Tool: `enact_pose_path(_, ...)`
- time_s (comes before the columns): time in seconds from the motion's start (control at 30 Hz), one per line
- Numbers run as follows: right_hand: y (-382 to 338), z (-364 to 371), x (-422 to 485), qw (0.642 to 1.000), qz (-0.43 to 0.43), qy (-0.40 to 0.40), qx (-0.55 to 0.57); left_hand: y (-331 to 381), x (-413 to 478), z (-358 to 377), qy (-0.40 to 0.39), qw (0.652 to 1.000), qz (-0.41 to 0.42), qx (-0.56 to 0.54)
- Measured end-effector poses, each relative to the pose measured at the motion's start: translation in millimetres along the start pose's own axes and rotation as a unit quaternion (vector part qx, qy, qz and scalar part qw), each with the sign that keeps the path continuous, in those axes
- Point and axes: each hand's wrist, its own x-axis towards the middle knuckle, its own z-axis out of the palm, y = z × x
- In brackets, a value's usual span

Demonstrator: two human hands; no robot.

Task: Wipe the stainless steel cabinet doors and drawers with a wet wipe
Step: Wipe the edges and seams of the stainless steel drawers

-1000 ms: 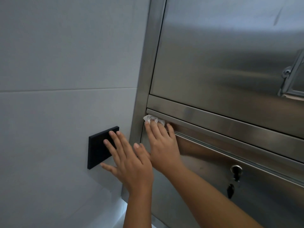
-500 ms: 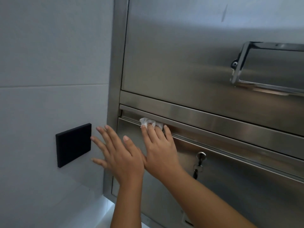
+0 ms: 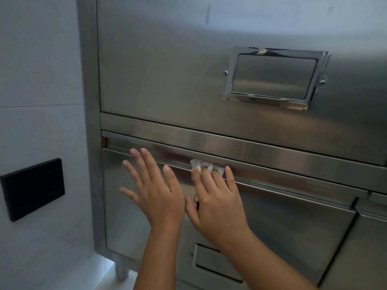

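- Stainless steel lower drawer (image 3: 282, 227): the wet wipe (image 3: 206, 165) lies on the recessed lip (image 3: 293, 176) along its top edge, pressed there under the fingertips of the right hand (image 3: 217, 204).
- Change noted: a second ago the wipe sat at the left end of that lip, hard by the cabinet frame (image 3: 90, 122). It now sits well clear of the frame, further right along the same lip. The stroke runs left to right.
- Right hand: fingers nearly straight and laid flat over the wipe, with white folds showing past the fingertips. It presses the wipe rather than gripping it.
- Left hand (image 3: 152, 191): wide, fingers spread, holding nothing. It was over the frame beside the black wall plate (image 3: 32, 189); it is now over the drawer front, just left of the right hand. Contact with the steel cannot be confirmed.
- Key (image 3: 195, 200) in the drawer lock shows between the two hands.
- Assessment: the left stretch of the lip has probably been covered. The remainder of the lip, the drawer face below it and the upper drawer (image 3: 167, 70) with its label holder (image 3: 274, 77) appear outstanding. The task is judged to be at an early stage.
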Motion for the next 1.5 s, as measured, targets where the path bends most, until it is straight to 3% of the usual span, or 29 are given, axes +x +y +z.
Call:
enact_pose_path(0.17, 30.0, -9.5, -22.6, 1.000, 0.026, 0.001, 0.015, 21.2, -21.7, 15.1, -0.057, 0.996, 0.074, 0.010)
enact_pose_path(0.53, 101.3, -23.1, -75.0, 0.996, 0.066, 0.061, 0.015, 68.9, -84.4, 48.6, -0.079, 0.969, 0.234, 0.025)
enact_pose_path(0.9, 160.5, -33.9, -123.2, 0.986, 0.144, 0.065, -0.044, 91.0, -121.0, 65.5, -0.105, 0.948, 0.299, 0.007)
enact_pose_path(1.1, 156.8, -36.2, -123.1, 0.982, 0.176, 0.062, -0.013, 97.2, -133.2, 66.6, -0.114, 0.931, 0.346, 0.014)
enact_pose_path(1.3, 170.5, -42.5, -131.8, 0.986, 0.159, 0.046, -0.009, 103.4, -146.8, 74.2, -0.110, 0.918, 0.380, 0.012)
enact_pose_path(1.5, 192.2, -44.7, -145.5, 0.985, 0.159, 0.070, -0.018, 111.6, -158.2, 82.0, -0.105, 0.925, 0.364, 0.002)
